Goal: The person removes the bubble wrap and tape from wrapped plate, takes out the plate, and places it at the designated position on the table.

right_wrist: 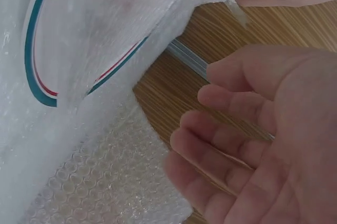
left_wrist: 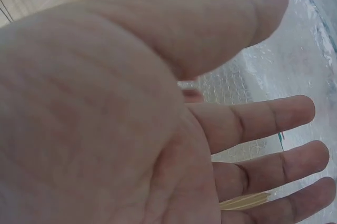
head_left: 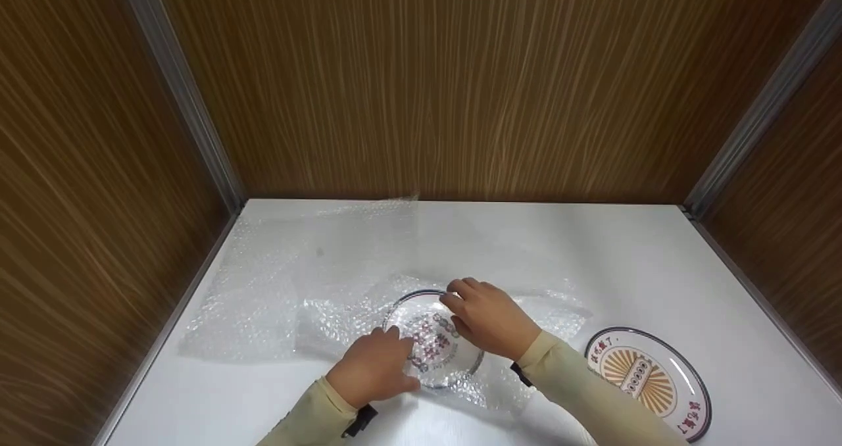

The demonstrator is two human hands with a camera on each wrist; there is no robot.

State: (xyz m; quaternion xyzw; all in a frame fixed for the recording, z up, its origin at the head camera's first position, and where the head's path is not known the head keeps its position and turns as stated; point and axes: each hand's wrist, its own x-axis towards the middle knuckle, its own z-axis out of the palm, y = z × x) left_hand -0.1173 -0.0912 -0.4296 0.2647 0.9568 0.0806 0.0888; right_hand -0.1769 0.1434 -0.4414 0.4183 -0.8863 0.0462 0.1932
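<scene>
A round white plate [head_left: 424, 373] with a dark rim and red lettering lies under clear bubble wrap [head_left: 342, 314] near the table's front. At its left edge, my left hand [head_left: 376, 367] has its fingers over the wrap. In the left wrist view that hand [left_wrist: 200, 108] has straight, spread fingers in front of the wrap. My right hand [head_left: 492, 318] is over the plate's upper right edge. The right wrist view shows its fingers [right_wrist: 210, 145] loosely bent with nothing between them, beside the wrapped plate's blue and red rim [right_wrist: 32, 71].
A second plate [head_left: 681, 367], with an orange sunburst and red lettering, lies unwrapped at the right, partly behind my right sleeve. More bubble wrap [head_left: 250, 288] spreads across the left of the white table [head_left: 631, 262]. Wood-grain panels [head_left: 421, 91] enclose the back and sides.
</scene>
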